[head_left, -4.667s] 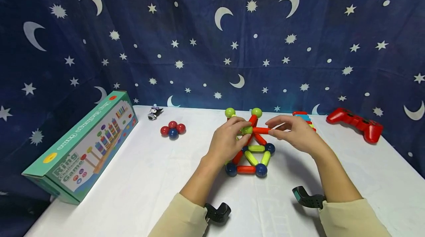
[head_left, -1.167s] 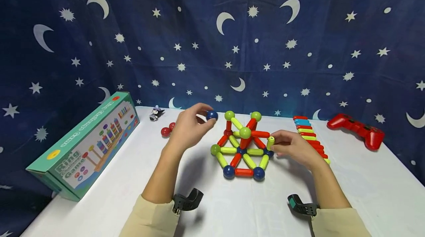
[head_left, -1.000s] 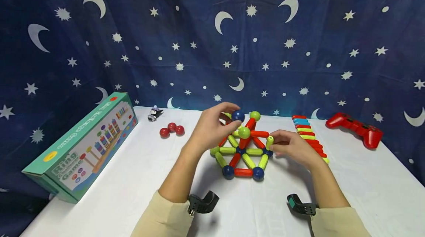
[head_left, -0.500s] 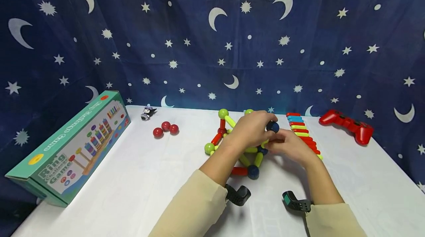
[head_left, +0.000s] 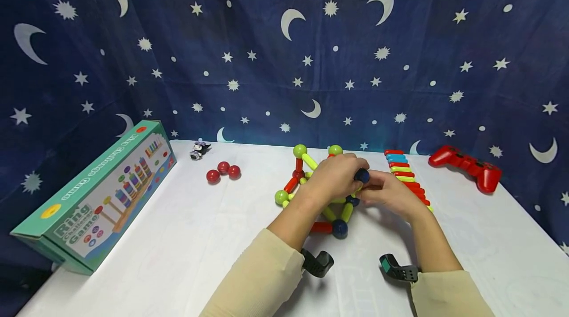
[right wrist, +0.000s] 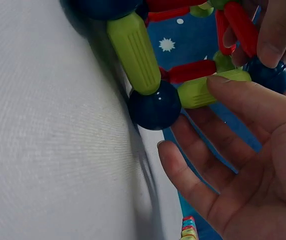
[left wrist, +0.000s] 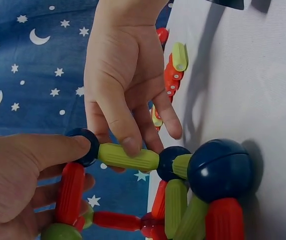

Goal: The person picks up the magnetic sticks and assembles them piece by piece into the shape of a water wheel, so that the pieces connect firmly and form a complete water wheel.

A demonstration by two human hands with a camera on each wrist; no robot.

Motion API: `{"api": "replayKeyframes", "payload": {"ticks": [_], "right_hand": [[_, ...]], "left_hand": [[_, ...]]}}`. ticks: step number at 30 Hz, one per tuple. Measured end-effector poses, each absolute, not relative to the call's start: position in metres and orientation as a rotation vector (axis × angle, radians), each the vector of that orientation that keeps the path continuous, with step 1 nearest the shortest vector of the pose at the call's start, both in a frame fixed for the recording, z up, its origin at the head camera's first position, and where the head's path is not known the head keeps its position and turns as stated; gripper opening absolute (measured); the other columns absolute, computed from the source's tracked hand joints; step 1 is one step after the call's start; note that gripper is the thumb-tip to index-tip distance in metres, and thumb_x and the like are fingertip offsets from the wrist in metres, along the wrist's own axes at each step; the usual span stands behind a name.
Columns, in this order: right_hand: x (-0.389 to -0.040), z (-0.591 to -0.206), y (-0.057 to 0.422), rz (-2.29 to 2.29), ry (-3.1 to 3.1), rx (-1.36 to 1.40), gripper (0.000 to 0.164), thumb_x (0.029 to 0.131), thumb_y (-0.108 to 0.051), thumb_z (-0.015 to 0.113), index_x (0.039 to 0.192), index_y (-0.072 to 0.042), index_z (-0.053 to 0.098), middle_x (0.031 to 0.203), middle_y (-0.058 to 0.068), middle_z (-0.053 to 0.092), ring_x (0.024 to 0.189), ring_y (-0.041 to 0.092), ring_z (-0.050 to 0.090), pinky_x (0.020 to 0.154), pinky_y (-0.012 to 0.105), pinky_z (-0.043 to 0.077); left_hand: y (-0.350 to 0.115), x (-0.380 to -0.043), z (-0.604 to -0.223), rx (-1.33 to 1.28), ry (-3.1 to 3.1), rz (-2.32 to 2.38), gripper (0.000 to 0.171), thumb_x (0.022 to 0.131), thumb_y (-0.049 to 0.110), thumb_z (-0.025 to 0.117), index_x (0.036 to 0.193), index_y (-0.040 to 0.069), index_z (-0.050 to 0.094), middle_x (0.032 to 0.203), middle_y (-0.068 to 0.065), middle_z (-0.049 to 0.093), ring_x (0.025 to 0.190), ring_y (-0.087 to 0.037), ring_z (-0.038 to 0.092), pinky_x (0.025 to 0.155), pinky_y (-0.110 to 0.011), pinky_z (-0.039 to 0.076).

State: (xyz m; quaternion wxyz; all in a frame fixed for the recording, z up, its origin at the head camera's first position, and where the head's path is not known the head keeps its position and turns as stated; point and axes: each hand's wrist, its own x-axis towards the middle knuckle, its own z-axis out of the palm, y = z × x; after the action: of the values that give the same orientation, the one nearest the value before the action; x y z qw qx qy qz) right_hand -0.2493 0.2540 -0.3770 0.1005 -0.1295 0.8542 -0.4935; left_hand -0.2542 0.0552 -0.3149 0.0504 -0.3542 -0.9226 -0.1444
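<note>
My left hand (head_left: 335,178) pinches a dark blue ball (left wrist: 94,150) between thumb and fingers. That ball touches the end of a red magnetic rod (left wrist: 70,192) and the top of a yellow-green rod (left wrist: 127,157). With thumb and fingers my right hand (head_left: 393,196) pinches this yellow-green rod, its remaining fingers loosely spread. The rod's lower end meets another blue ball (right wrist: 155,106) on the table. Around them stands a frame of magnetic rods and balls, with light green balls (head_left: 300,150) on top. In the head view my left hand covers much of the frame.
Three red balls (head_left: 223,168) and a small figurine (head_left: 198,150) are to the left. Further left lies a green game box (head_left: 95,198). A row of loose rods (head_left: 402,171) and a red game controller (head_left: 466,168) lie on the right. A starry cloth (head_left: 249,60) hangs behind.
The blue ball has left the red ones and travelled right in my left hand to the yellow-green rod. My right hand, earlier on a red rod, now steadies that yellow-green rod.
</note>
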Motion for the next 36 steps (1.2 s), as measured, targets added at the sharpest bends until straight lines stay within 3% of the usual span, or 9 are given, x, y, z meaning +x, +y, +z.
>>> {"api": "replayKeyframes", "payload": {"ticks": [7,10,15,20,27,32,36], "right_hand": [[-0.250,-0.377,0.255,-1.434,2.534,-0.344,0.046,0.094,-0.020,0.075,0.135,-0.001,0.062,0.119,0.017,0.072,0.103,0.026,0.069,0.088,0.034,0.057],[-0.250,-0.375,0.254,-1.415,2.544,-0.333,0.047,0.094,-0.021,0.076,0.135,-0.001,0.063,0.119,0.018,0.072,0.104,0.026,0.068,0.088,0.035,0.057],[-0.249,-0.372,0.251,-1.348,2.547,-0.269,0.051,0.092,-0.020,0.077,0.137,-0.001,0.062,0.124,0.020,0.070,0.107,0.027,0.066,0.084,0.037,0.060],[-0.248,-0.375,0.248,-1.275,2.551,-0.271,0.047,0.091,-0.021,0.077,0.133,-0.003,0.065,0.124,0.021,0.069,0.105,0.027,0.067,0.081,0.036,0.059],[-0.249,-0.380,0.247,-1.280,2.609,-0.278,0.038,0.091,-0.016,0.077,0.126,-0.003,0.071,0.120,0.020,0.072,0.100,0.027,0.067,0.077,0.035,0.059],[-0.250,-0.383,0.243,-1.285,2.651,-0.274,0.038,0.093,-0.016,0.075,0.128,-0.002,0.069,0.123,0.023,0.069,0.105,0.030,0.069,0.079,0.036,0.062],[-0.252,-0.384,0.240,-1.353,2.630,-0.190,0.040,0.095,-0.014,0.074,0.132,-0.001,0.064,0.127,0.027,0.065,0.095,0.026,0.073,0.077,0.035,0.063]], "left_hand": [[0.041,-0.249,-0.311,-1.055,-2.745,-0.531,0.045,0.096,0.020,0.074,0.140,0.020,0.066,0.125,0.003,0.071,0.114,-0.012,0.065,0.094,-0.024,0.054],[0.023,-0.248,-0.310,-0.974,-2.662,-0.712,0.039,0.096,0.018,0.072,0.135,0.019,0.069,0.125,0.002,0.071,0.113,-0.016,0.063,0.093,-0.027,0.054],[-0.012,-0.255,-0.324,-0.650,-2.443,-1.135,0.025,0.098,0.014,0.065,0.121,0.012,0.075,0.113,-0.004,0.074,0.105,-0.022,0.065,0.091,-0.035,0.055],[-0.040,-0.264,-0.354,-0.272,-2.319,-1.422,0.024,0.096,0.010,0.062,0.114,0.006,0.076,0.106,-0.010,0.075,0.100,-0.028,0.068,0.089,-0.042,0.055],[-0.057,-0.271,-0.390,-0.124,-2.529,-1.553,0.037,0.096,0.015,0.062,0.132,0.008,0.067,0.117,-0.015,0.072,0.106,-0.031,0.068,0.096,-0.046,0.055],[-0.062,-0.273,-0.403,-0.217,-2.713,-1.467,0.049,0.093,0.015,0.064,0.141,0.008,0.060,0.107,-0.011,0.072,0.098,-0.026,0.069,0.089,-0.040,0.056],[-0.061,-0.274,-0.404,-0.210,-2.764,-1.383,0.055,0.091,0.017,0.065,0.145,0.008,0.056,0.103,-0.012,0.068,0.094,-0.027,0.064,0.085,-0.041,0.054]]}}
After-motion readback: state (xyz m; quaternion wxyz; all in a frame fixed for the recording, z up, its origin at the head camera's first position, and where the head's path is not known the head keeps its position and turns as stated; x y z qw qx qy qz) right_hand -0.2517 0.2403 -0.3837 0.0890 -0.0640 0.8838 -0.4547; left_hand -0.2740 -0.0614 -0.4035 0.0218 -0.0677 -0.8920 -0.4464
